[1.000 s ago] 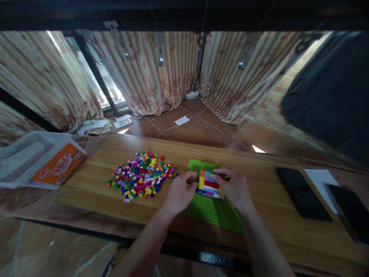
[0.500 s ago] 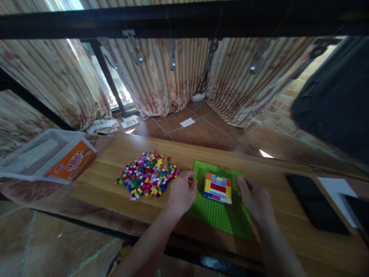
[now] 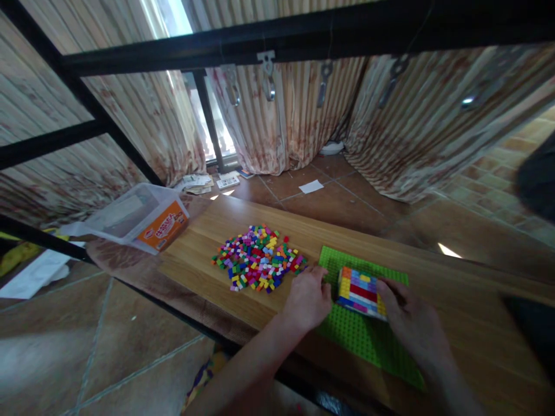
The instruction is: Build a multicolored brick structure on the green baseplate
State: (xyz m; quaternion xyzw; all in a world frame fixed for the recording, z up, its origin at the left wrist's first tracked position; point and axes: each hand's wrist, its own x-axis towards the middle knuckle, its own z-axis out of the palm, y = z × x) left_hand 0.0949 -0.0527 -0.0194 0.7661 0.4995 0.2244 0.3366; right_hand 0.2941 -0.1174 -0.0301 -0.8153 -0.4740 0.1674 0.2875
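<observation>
A square block of toy bricks (image 3: 362,293), in mixed colours with a red bar and a white one across its top, is on a green studded baseplate (image 3: 362,338). My right hand (image 3: 410,315) is closed at its right side, thumb along the top right edge and fingers partly hidden behind. To the left of the block, over the baseplate's left edge, my left hand (image 3: 307,299) has its fingers curled in. Whatever those fingers may hold is hidden. A heap of loose small bricks (image 3: 260,258) lies left of the baseplate.
The wooden table (image 3: 208,231) carries these things. At its left end stands a clear plastic bin (image 3: 121,222) with an orange label. A dark flat object (image 3: 529,329) lies at the right. A black metal bar (image 3: 303,43) crosses above, with curtains (image 3: 281,127) behind.
The camera view has swung, so the scene appears farther right. My right hand has come from beside the block onto its right edge. My left hand stays left of the block.
</observation>
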